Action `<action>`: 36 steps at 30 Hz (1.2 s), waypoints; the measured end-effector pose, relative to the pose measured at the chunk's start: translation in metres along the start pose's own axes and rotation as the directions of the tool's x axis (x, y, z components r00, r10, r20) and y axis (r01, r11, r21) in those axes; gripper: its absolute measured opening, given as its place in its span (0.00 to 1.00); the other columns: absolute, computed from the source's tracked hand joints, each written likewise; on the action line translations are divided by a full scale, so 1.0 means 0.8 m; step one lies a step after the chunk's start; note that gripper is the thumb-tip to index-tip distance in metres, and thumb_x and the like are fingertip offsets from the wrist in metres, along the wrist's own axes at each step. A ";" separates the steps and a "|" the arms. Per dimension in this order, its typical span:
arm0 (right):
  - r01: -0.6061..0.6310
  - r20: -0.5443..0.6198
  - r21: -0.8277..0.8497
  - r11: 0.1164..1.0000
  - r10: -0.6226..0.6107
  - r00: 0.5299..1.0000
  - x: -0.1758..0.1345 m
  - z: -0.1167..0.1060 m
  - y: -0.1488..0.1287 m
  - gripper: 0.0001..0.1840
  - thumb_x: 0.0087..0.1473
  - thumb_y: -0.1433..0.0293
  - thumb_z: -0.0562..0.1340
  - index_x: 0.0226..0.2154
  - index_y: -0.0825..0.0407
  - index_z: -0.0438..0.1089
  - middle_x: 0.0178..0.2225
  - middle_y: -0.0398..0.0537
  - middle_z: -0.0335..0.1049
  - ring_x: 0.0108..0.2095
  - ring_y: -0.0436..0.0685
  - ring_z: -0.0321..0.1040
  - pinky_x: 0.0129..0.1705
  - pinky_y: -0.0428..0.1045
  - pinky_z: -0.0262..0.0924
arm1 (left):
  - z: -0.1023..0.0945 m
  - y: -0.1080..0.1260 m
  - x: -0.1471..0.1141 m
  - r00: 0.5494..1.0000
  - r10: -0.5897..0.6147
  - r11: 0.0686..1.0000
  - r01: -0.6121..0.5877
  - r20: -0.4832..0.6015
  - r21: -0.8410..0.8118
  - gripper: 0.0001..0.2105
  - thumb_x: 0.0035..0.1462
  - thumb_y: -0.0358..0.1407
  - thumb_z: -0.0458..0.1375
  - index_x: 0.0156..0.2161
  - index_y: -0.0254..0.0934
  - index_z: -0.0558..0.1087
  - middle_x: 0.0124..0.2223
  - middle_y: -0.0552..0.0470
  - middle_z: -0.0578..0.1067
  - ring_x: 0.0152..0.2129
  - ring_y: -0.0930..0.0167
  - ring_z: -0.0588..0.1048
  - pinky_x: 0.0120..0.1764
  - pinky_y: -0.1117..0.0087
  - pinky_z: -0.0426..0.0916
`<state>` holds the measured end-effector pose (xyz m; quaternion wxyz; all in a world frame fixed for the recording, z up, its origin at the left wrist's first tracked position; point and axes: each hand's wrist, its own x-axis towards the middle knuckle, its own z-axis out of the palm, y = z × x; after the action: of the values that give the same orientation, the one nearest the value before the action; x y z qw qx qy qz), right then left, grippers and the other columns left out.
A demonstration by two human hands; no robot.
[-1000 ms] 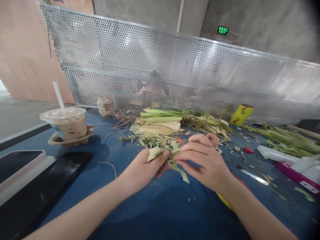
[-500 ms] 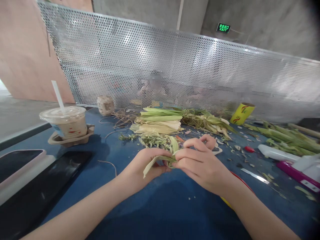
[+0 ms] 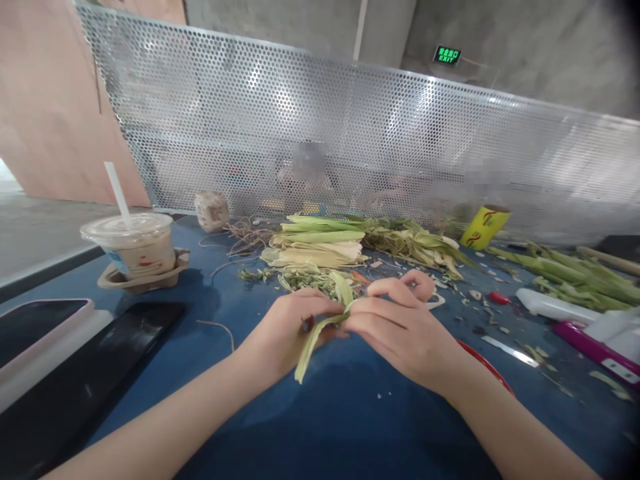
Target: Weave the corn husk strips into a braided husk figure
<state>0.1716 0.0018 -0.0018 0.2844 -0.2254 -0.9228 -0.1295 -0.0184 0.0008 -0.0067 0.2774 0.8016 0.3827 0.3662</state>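
Note:
My left hand (image 3: 293, 327) and my right hand (image 3: 397, 327) meet at the middle of the view, above the blue table (image 3: 320, 433). Between their fingertips is a pale green strip of corn husk (image 3: 313, 350), folded or knotted where the fingers pinch it. One end hangs down over my left hand, and another end stands up behind the fingers. Both hands are closed on the husk; the pinch itself is partly hidden. Just beyond the hands lie a heap of small green leafy bits (image 3: 310, 280) and a stack of flat corn husks (image 3: 320, 243).
On the left are a lidded drink cup (image 3: 140, 250) and a black phone-like slab (image 3: 95, 380). Twine (image 3: 250, 233) lies at the back. To the right are loose husks (image 3: 575, 273), a purple and white tool (image 3: 597, 350), a blade (image 3: 510, 351) and a yellow roll (image 3: 484, 227). A perforated metal screen (image 3: 350, 133) stands behind.
The hanging husk end has swung down and slightly right, now pointing more steeply downward. Its upright end leans more to the left. Both hands stay nearly in place.

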 end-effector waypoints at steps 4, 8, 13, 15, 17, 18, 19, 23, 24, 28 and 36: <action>0.042 -0.026 -0.002 0.999 -0.042 0.999 -0.001 -0.002 0.002 0.13 0.54 0.76 0.55 0.43 0.47 0.63 0.33 0.42 0.71 0.37 0.54 0.56 0.39 0.52 0.51 | -0.002 -0.001 -0.002 0.996 0.092 0.995 -0.092 0.021 0.030 0.06 0.51 0.34 0.56 0.29 0.33 0.74 0.29 0.49 0.71 0.28 0.71 0.70 0.33 0.73 0.65; 0.045 0.039 -0.007 0.999 -0.045 0.998 -0.001 -0.010 0.004 0.12 0.56 0.77 0.53 0.41 0.47 0.64 0.32 0.42 0.71 0.38 0.52 0.58 0.39 0.50 0.50 | -0.004 0.000 -0.001 0.993 0.112 0.991 -0.114 0.036 0.068 0.07 0.49 0.36 0.58 0.29 0.33 0.74 0.28 0.48 0.71 0.27 0.71 0.68 0.31 0.73 0.65; 0.070 -0.112 0.032 0.997 -0.066 0.992 0.002 -0.012 0.002 0.10 0.57 0.77 0.51 0.36 0.48 0.64 0.31 0.41 0.71 0.38 0.52 0.59 0.40 0.51 0.48 | -0.008 0.003 0.000 0.997 0.056 0.998 -0.058 0.052 0.025 0.07 0.49 0.36 0.59 0.30 0.34 0.74 0.28 0.50 0.72 0.25 0.72 0.68 0.30 0.73 0.65; 0.068 -0.194 0.061 0.996 -0.055 0.979 0.003 -0.009 0.000 0.10 0.56 0.79 0.53 0.36 0.49 0.63 0.30 0.40 0.71 0.36 0.50 0.60 0.40 0.50 0.47 | -0.008 0.005 -0.001 0.996 0.063 0.998 -0.061 0.060 -0.034 0.05 0.49 0.35 0.59 0.30 0.34 0.74 0.28 0.51 0.72 0.26 0.72 0.69 0.31 0.74 0.65; 0.059 -0.208 0.053 0.997 -0.047 0.977 0.004 -0.008 -0.001 0.10 0.54 0.80 0.54 0.37 0.49 0.63 0.29 0.39 0.71 0.35 0.49 0.60 0.39 0.49 0.47 | -0.008 0.005 -0.001 0.995 0.070 0.996 -0.066 0.066 -0.064 0.05 0.48 0.34 0.59 0.30 0.35 0.74 0.28 0.52 0.72 0.26 0.72 0.70 0.31 0.74 0.65; 0.060 -0.189 0.037 0.998 -0.051 0.981 0.003 -0.008 -0.001 0.10 0.54 0.80 0.55 0.37 0.50 0.63 0.30 0.40 0.71 0.35 0.49 0.60 0.39 0.50 0.47 | -0.007 0.004 -0.001 0.995 0.074 0.996 -0.070 0.067 -0.060 0.05 0.48 0.34 0.60 0.30 0.35 0.74 0.27 0.52 0.72 0.26 0.72 0.70 0.31 0.73 0.65; 0.062 -0.160 0.017 0.998 -0.058 0.985 0.003 -0.008 -0.002 0.10 0.54 0.80 0.54 0.37 0.50 0.63 0.30 0.40 0.71 0.36 0.49 0.60 0.39 0.50 0.47 | -0.007 0.003 -0.001 0.994 0.080 0.996 -0.076 0.070 -0.048 0.05 0.48 0.35 0.60 0.30 0.35 0.74 0.27 0.52 0.72 0.26 0.72 0.70 0.32 0.73 0.65; 0.113 -0.005 -0.095 0.989 -0.114 0.994 0.001 -0.012 -0.002 0.14 0.56 0.80 0.51 0.43 0.52 0.62 0.34 0.43 0.70 0.40 0.51 0.59 0.44 0.52 0.45 | -0.006 -0.003 0.000 0.993 0.101 0.995 -0.101 0.060 -0.005 0.06 0.49 0.35 0.58 0.29 0.34 0.74 0.27 0.52 0.72 0.25 0.72 0.70 0.31 0.74 0.65; 0.133 0.018 -0.114 0.984 -0.132 0.991 0.000 -0.012 -0.002 0.16 0.56 0.81 0.50 0.46 0.54 0.60 0.35 0.45 0.70 0.41 0.52 0.58 0.45 0.52 0.45 | -0.006 -0.003 0.000 0.993 0.103 0.995 -0.103 0.049 -0.008 0.06 0.50 0.35 0.58 0.28 0.34 0.74 0.27 0.52 0.72 0.25 0.72 0.70 0.31 0.74 0.65; 0.099 -0.037 0.016 0.995 -0.098 0.994 0.001 -0.006 0.000 0.22 0.55 0.79 0.51 0.52 0.50 0.53 0.36 0.46 0.68 0.42 0.54 0.58 0.46 0.53 0.50 | -0.006 0.007 0.000 0.999 0.040 0.997 -0.038 0.034 -0.064 0.04 0.47 0.34 0.60 0.27 0.34 0.74 0.26 0.52 0.73 0.26 0.71 0.71 0.31 0.72 0.66; -0.416 0.144 0.611 0.674 0.421 0.895 0.005 0.013 0.002 0.37 0.44 0.59 0.63 0.53 0.46 0.47 0.48 0.52 0.56 0.43 0.58 0.60 0.41 0.52 0.60 | -0.008 0.020 0.002 0.978 -0.201 0.881 0.201 0.045 -0.429 0.03 0.39 0.30 0.63 0.24 0.33 0.74 0.26 0.54 0.74 0.23 0.72 0.72 0.28 0.74 0.66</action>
<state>0.1646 0.0082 -0.0079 0.3688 -0.3220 -0.8345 0.2528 -0.0161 -0.0059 0.0093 0.4841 0.6762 0.3733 0.4112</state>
